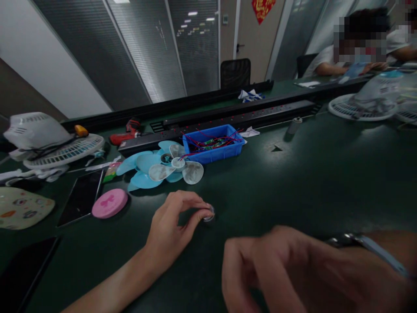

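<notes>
My left hand point(174, 219) is over the dark green tabletop, thumb and fingertips pinched on a small, shiny round piece point(209, 214). The piece looks clear or metallic; its exact kind is too small to make out. Close to the camera on the right, my right hand point(276, 269) has its fingers curled inward and is slightly blurred. Whatever its fingertips may hold is hidden. Beyond my left hand lie light blue fan blades point(148, 163) and a translucent fan blade set point(192, 171).
A blue bin point(215, 153) holds wired circuit boards. A pink round case point(110, 203) and a black phone point(81, 195) lie left. Fan housings point(39, 132) stand at far left and far right. A grey cylinder point(295, 126) stands right of the bin. A person point(355, 56) sits across.
</notes>
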`<state>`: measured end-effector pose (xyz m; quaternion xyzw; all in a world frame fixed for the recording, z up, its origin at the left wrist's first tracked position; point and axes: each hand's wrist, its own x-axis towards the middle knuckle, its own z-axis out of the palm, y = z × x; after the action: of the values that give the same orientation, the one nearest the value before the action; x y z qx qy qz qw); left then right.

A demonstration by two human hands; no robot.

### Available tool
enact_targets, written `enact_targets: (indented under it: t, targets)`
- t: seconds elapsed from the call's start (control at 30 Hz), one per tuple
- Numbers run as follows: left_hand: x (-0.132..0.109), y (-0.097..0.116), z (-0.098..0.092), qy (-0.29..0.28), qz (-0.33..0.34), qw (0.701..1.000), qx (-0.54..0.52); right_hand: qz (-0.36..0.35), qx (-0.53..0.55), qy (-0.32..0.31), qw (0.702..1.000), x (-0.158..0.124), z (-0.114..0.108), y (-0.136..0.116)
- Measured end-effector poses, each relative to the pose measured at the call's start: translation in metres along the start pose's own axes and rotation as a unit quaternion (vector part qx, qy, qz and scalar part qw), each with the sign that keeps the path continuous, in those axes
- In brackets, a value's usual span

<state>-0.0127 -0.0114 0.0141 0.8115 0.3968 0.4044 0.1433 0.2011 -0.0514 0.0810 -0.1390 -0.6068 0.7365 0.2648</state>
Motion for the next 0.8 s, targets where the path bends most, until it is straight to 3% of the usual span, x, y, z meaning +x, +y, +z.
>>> enact_targets:
  t: [0.13, 0.23, 0.37, 0.63, 0.8]
  targets:
    - [0.0, 0.0, 0.001, 0.017, 0.007, 1.0, -0.001, -0.11, 0.012, 0.178, 0.978, 0.022, -0.032, 0.018]
    - [0.002, 0.0, 0.0, -0.007, -0.015, 0.999, -0.027, -0.142, -0.128, 0.249, 0.949, 0.032, -0.057, 0.045]
    - [0.005, 0.001, -0.003, -0.033, -0.077, 0.993, -0.086, -0.088, -0.247, 0.232, 0.937, 0.036, -0.065, 0.068]
    - [0.01, -0.001, -0.006, -0.097, -0.193, 0.948, -0.234, -0.027, -0.229, 0.127, 0.965, 0.033, -0.062, 0.079]
    - [0.009, 0.0, -0.006, -0.085, -0.19, 0.956, -0.207, -0.034, -0.249, 0.122, 0.96, 0.035, -0.06, 0.085]
